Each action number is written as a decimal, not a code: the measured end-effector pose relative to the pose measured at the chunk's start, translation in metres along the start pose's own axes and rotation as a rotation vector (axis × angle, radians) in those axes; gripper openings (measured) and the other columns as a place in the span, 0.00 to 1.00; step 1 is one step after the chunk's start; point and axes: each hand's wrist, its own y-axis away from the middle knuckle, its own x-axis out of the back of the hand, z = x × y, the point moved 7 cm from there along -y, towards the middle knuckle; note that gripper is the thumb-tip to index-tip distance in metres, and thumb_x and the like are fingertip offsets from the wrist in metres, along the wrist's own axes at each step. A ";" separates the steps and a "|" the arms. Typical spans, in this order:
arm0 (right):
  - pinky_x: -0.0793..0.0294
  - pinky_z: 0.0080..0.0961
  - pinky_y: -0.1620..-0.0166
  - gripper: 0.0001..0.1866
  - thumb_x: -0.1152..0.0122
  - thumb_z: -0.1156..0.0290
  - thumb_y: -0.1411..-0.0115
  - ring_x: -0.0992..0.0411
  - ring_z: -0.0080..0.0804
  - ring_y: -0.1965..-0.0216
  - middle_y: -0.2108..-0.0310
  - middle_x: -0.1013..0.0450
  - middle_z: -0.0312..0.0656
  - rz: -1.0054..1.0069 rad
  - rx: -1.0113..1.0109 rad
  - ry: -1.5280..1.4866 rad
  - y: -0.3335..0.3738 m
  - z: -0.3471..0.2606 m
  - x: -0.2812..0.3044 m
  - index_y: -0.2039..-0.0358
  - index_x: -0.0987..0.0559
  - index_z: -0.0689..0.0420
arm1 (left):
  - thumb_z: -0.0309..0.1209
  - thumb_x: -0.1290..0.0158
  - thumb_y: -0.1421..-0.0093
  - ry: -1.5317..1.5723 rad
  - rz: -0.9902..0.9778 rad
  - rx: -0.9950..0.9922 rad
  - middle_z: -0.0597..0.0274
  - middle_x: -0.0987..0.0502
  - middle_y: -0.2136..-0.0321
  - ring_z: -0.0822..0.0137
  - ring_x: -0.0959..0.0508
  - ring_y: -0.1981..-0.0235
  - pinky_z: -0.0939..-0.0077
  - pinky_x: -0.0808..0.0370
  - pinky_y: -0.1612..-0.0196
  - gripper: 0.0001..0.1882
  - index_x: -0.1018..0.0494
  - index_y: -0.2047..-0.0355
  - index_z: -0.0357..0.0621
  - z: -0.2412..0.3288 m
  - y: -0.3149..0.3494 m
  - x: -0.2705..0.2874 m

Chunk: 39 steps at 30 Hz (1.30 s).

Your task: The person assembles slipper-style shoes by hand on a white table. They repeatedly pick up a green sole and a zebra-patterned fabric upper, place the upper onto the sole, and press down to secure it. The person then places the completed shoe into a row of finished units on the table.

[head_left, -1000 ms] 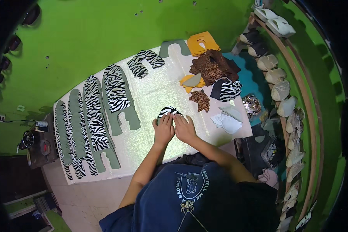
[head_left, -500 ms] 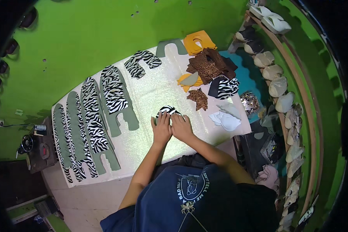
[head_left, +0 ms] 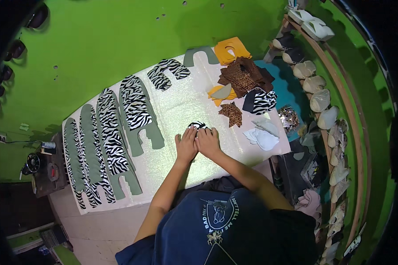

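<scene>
Lying mid-way along the table (head_left: pixel 177 104), a zebra-print piece (head_left: pixel 197 125) is touched by the left hand (head_left: pixel 187 145) and right hand (head_left: pixel 208 141), fingers bent, grip unclear, with four patterned rows (head_left: pixel 112 132) seemingly finished on the table's left and leopard-print pieces (head_left: pixel 231 115) left loose on its right.

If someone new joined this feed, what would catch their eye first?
Probably the overlapping zebra-print and green pieces lined up on the left of the pale table, before the bright green wall. Then come the left hand and right hand, side by side on a small zebra-print piece near the table's middle.
</scene>
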 end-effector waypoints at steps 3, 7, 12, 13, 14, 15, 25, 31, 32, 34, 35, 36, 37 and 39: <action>0.49 0.39 0.48 0.16 0.53 0.61 0.47 0.39 0.32 0.54 0.62 0.34 0.40 0.034 -0.038 -0.066 -0.002 0.003 0.005 0.63 0.28 0.59 | 0.29 0.58 0.46 0.003 0.015 0.009 0.59 0.38 0.45 0.64 0.37 0.45 0.52 0.50 0.47 0.22 0.38 0.48 0.46 -0.001 0.000 0.001; 0.55 0.44 0.43 0.20 0.58 0.58 0.43 0.47 0.37 0.44 0.48 0.41 0.46 0.007 -0.026 -0.237 -0.001 0.011 -0.003 0.57 0.33 0.59 | 0.31 0.61 0.45 -0.010 0.020 -0.015 0.57 0.41 0.44 0.62 0.40 0.44 0.53 0.51 0.46 0.23 0.39 0.47 0.44 0.001 0.004 -0.001; 0.66 0.49 0.40 0.32 0.69 0.51 0.39 0.59 0.36 0.37 0.38 0.56 0.47 -0.178 0.013 -0.339 -0.005 0.013 -0.023 0.42 0.48 0.61 | 0.32 0.63 0.45 -0.014 0.016 -0.029 0.57 0.42 0.43 0.62 0.42 0.42 0.52 0.52 0.46 0.25 0.42 0.45 0.44 0.000 0.006 -0.005; 0.67 0.51 0.40 0.32 0.71 0.50 0.39 0.59 0.35 0.37 0.38 0.57 0.45 -0.205 0.027 -0.234 -0.003 0.012 -0.025 0.41 0.50 0.60 | 0.33 0.63 0.45 -0.027 0.011 -0.025 0.57 0.42 0.43 0.62 0.42 0.42 0.52 0.52 0.46 0.25 0.42 0.45 0.44 0.000 0.006 -0.006; 0.67 0.53 0.41 0.33 0.73 0.49 0.39 0.59 0.33 0.37 0.38 0.57 0.44 -0.231 0.040 -0.128 -0.003 0.010 -0.024 0.41 0.51 0.59 | 0.33 0.63 0.44 -0.039 0.007 -0.021 0.57 0.42 0.43 0.62 0.42 0.42 0.51 0.52 0.46 0.25 0.43 0.45 0.44 -0.001 0.006 -0.008; 0.68 0.54 0.41 0.34 0.74 0.48 0.39 0.59 0.32 0.37 0.38 0.57 0.43 -0.256 0.052 -0.022 -0.003 0.008 -0.023 0.40 0.53 0.58 | 0.33 0.64 0.44 -0.051 0.002 -0.018 0.57 0.43 0.43 0.62 0.42 0.42 0.51 0.52 0.46 0.25 0.43 0.44 0.44 -0.001 0.006 -0.009; 0.73 0.52 0.41 0.36 0.80 0.44 0.41 0.64 0.28 0.36 0.36 0.64 0.38 -0.456 -0.165 -0.099 -0.005 0.007 -0.018 0.39 0.58 0.55 | 0.35 0.64 0.44 -0.103 -0.020 0.002 0.60 0.42 0.43 0.65 0.40 0.44 0.47 0.54 0.48 0.25 0.43 0.44 0.47 -0.004 0.007 -0.008; 0.74 0.48 0.40 0.36 0.80 0.44 0.40 0.64 0.29 0.36 0.36 0.63 0.40 -0.486 -0.192 -0.037 0.012 0.017 -0.016 0.39 0.58 0.57 | 0.34 0.60 0.47 -0.128 0.029 -0.022 0.58 0.41 0.44 0.65 0.39 0.45 0.45 0.52 0.49 0.27 0.42 0.45 0.43 0.000 0.006 -0.010; 0.74 0.48 0.40 0.37 0.79 0.44 0.40 0.64 0.29 0.36 0.36 0.63 0.40 -0.480 -0.201 -0.035 0.015 0.018 -0.016 0.39 0.58 0.57 | 0.34 0.60 0.48 -0.128 0.025 -0.023 0.58 0.41 0.44 0.65 0.38 0.45 0.44 0.51 0.50 0.28 0.42 0.45 0.42 0.000 0.004 -0.011; 0.75 0.49 0.40 0.37 0.79 0.43 0.41 0.64 0.29 0.36 0.37 0.62 0.41 -0.435 -0.212 -0.082 0.020 0.019 -0.015 0.39 0.57 0.58 | 0.34 0.60 0.48 -0.134 0.024 -0.032 0.58 0.41 0.43 0.64 0.39 0.45 0.43 0.51 0.50 0.28 0.43 0.45 0.42 -0.001 0.004 -0.011; 0.75 0.49 0.40 0.37 0.79 0.43 0.41 0.64 0.30 0.36 0.37 0.62 0.42 -0.417 -0.218 -0.105 0.024 0.020 -0.013 0.39 0.57 0.58 | 0.34 0.60 0.48 -0.140 0.017 -0.039 0.59 0.42 0.43 0.64 0.39 0.45 0.42 0.50 0.50 0.28 0.43 0.45 0.43 -0.001 0.005 -0.010; 0.76 0.49 0.40 0.37 0.79 0.43 0.41 0.63 0.30 0.36 0.37 0.61 0.42 -0.398 -0.223 -0.129 0.026 0.020 -0.012 0.39 0.56 0.58 | 0.34 0.60 0.48 -0.128 0.001 -0.038 0.59 0.43 0.43 0.64 0.39 0.44 0.42 0.51 0.50 0.28 0.43 0.45 0.43 -0.001 0.005 -0.010; 0.76 0.50 0.40 0.38 0.78 0.43 0.41 0.64 0.31 0.36 0.37 0.60 0.44 -0.384 -0.238 -0.156 0.027 0.021 -0.015 0.40 0.55 0.60 | 0.34 0.60 0.48 -0.116 -0.016 -0.038 0.59 0.43 0.43 0.63 0.39 0.44 0.41 0.51 0.49 0.28 0.43 0.45 0.43 -0.001 0.005 -0.010; 0.76 0.50 0.40 0.39 0.77 0.43 0.41 0.64 0.32 0.36 0.37 0.60 0.46 -0.482 -0.300 -0.182 0.019 0.017 -0.007 0.40 0.55 0.61 | 0.35 0.60 0.47 -0.114 -0.072 -0.028 0.60 0.46 0.41 0.63 0.42 0.43 0.40 0.52 0.49 0.28 0.44 0.44 0.44 -0.005 0.005 -0.011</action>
